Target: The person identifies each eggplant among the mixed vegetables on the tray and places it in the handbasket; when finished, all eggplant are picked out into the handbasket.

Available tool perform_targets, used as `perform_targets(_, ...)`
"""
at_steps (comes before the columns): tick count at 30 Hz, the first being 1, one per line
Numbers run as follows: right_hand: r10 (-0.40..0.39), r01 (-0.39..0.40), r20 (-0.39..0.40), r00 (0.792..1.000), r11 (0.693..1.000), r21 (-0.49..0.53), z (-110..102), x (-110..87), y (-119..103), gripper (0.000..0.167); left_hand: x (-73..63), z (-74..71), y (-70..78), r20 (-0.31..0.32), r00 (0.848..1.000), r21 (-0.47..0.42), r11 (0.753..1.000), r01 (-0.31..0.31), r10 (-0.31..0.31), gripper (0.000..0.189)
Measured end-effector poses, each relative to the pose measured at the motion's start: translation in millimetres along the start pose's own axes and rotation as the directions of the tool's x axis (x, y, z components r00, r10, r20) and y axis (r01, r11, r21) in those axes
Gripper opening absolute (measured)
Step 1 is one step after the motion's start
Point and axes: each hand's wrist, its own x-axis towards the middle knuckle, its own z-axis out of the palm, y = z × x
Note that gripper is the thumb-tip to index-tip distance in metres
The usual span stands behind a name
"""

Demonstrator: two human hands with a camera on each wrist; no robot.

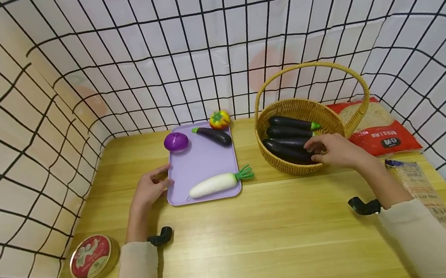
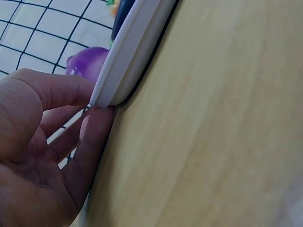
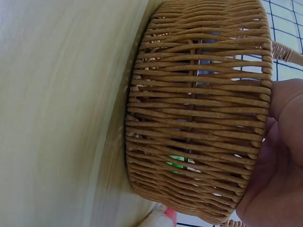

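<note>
My left hand [image 1: 151,189] is at the left edge of a lilac tray [image 1: 202,161]. In the left wrist view its thumb and fingers pinch the tray's rim [image 2: 127,49]. On the tray lie a purple onion [image 1: 176,142], a small eggplant [image 1: 215,136], and a white radish [image 1: 213,185] with green leaves. A yellow-red bell pepper [image 1: 219,120] sits at its far right corner. My right hand [image 1: 336,149] reaches over the near rim of a wicker basket [image 1: 280,163], fingers and thumb around the end of the front eggplant [image 1: 283,152]. Several eggplants fill the basket; its wall hides my fingertips in the right wrist view.
The basket's tall handle [image 1: 313,64] arches above it. A red food packet [image 1: 389,133] lies right of the basket, and a long clear packet [image 1: 429,199] lies nearer. A round red tin [image 1: 92,257] stands front left. Black wire grids [image 1: 227,45] enclose the wooden table [image 1: 266,238].
</note>
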Motion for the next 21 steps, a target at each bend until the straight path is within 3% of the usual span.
perform_targets(4, 0.009, -0.009, -0.019, 1.000, 1.000, 0.012, 2, -0.7, -2, 0.028, 0.5, 0.8, -1.6, -0.002, 1.000, -0.008, 1.000, -0.005, 0.005, 0.058)
perform_targets(13, 0.024, 0.001, -0.188, 0.982, 0.991, 0.132, 14, 3.2, -15, 0.027, 1.6, 3.0, -3.8, -0.009, 1.000, -0.006, 1.000, -0.026, 0.026, 0.055)
perform_targets(21, 0.021, 0.050, -0.219, 0.976, 0.948, 0.314, 31, 19.4, -45, 0.033, 0.7, 1.3, -3.5, -0.006, 1.000, -0.022, 0.999, -0.026, 0.026, 0.054)
